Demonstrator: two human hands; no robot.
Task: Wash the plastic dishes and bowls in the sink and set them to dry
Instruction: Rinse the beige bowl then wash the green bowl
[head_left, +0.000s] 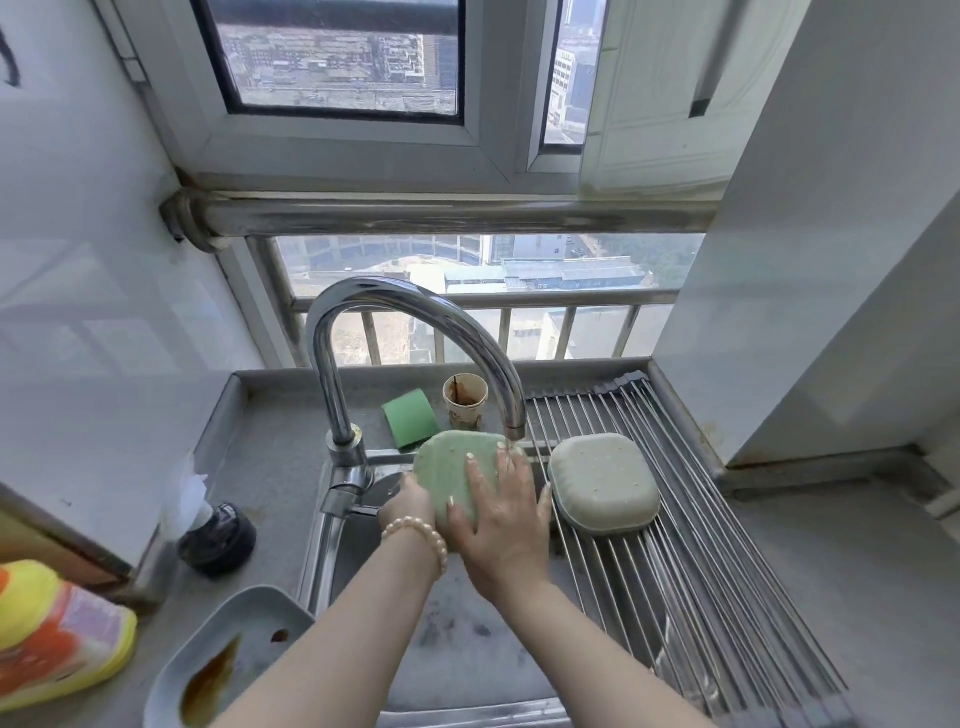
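At the lower left of the frame a grey tray (244, 644) sits on the counter with a brown smear of sauce in it, so by my reading it is not yet washed. Beside it at the left edge lies a yellow and orange bottle (57, 639).

Just above the middle, over the sink (467, 654), both hands work on a green bowl (452, 467) turned bottom-up under the faucet (415, 332). The left hand (410, 501), with a pearl bracelet at the wrist, grips the bowl's left edge from beneath, fingers curled out of sight behind it. The right hand (498, 519) lies flat on the bowl's underside, fingers spread and straight, pressing or rubbing, not clasping. A thin stream of water seems to fall from the spout onto the bowl's upper right corner beside the fingertips.

To the right of centre a second pale green bowl (602, 483) rests upside down on the roll-up drying rack (675, 545) laid across the sink, so one piece looks done.

Further back, behind the faucet base, a green sponge (410, 418) and a stained paper cup (465, 402) stand on the ledge.

My judgement: roughly midway, with one bowl drying, one being rinsed and the tray left
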